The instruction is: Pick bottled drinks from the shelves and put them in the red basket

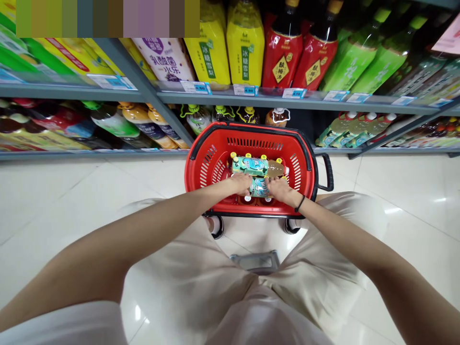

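Both hands are down inside a red shopping basket (pixel 247 209) on the floor between my legs. My left hand (pixel 241 183) is closed over the left end of a teal-labelled drink bottle (pixel 259 187), which lies on its side. At the bottle's other end, my right hand (pixel 282 189) curls over it, with a black band on the wrist. A second drink bottle (pixel 251 165) with a teal label, amber liquid and a white cap lies parallel just beyond. Under these two, yellow caps (pixel 264 157) of other bottles show; their bodies are mostly hidden.
Ahead stands a grey shelf (pixel 273 99) packed with drink bottles and price tags. Teal-labelled bottles (pixel 339 129) stand on its lower level at the right. The basket's black handle (pixel 326 172) sticks out to the right. A low grey stool (pixel 257 261) is beneath me on the pale tiled floor (pixel 89 191).
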`<action>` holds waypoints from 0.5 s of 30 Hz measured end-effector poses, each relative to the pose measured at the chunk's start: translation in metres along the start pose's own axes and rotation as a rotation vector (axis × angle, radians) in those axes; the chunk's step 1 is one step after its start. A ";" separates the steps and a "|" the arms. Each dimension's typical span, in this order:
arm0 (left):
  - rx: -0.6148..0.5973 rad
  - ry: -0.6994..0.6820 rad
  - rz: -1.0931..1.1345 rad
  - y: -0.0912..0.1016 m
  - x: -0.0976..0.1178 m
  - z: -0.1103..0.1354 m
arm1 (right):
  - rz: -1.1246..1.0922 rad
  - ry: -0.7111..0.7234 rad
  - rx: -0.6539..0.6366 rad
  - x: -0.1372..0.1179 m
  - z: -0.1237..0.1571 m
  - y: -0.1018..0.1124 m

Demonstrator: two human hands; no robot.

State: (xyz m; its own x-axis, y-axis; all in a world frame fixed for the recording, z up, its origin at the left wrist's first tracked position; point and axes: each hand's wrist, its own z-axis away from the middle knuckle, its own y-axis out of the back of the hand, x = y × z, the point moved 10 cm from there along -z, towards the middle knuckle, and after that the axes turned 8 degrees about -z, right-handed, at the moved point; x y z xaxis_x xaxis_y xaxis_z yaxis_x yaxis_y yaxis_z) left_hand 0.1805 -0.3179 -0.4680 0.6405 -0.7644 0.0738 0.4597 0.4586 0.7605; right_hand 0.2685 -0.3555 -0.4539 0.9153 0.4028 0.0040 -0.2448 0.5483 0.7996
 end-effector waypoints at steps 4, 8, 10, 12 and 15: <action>-0.021 0.003 -0.022 0.001 -0.004 -0.009 | 0.000 0.006 -0.004 -0.002 0.002 0.003; -0.011 0.017 -0.051 0.007 -0.001 -0.007 | -0.012 -0.001 -0.012 -0.005 0.005 0.010; 0.031 0.005 -0.062 0.014 0.008 -0.001 | -0.027 -0.010 -0.018 -0.007 0.007 0.014; 0.101 -0.046 -0.064 0.023 0.022 0.006 | -0.055 -0.007 -0.017 -0.009 0.008 0.018; 0.186 -0.139 -0.054 0.034 0.041 0.013 | -0.122 0.020 -0.008 -0.012 0.006 0.026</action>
State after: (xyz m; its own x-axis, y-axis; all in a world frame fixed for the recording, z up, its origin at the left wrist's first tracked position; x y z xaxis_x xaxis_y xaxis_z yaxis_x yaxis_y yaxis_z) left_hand 0.2140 -0.3393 -0.4304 0.5209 -0.8468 0.1079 0.3620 0.3336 0.8704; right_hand 0.2530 -0.3504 -0.4294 0.9319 0.3472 -0.1048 -0.1348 0.5998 0.7887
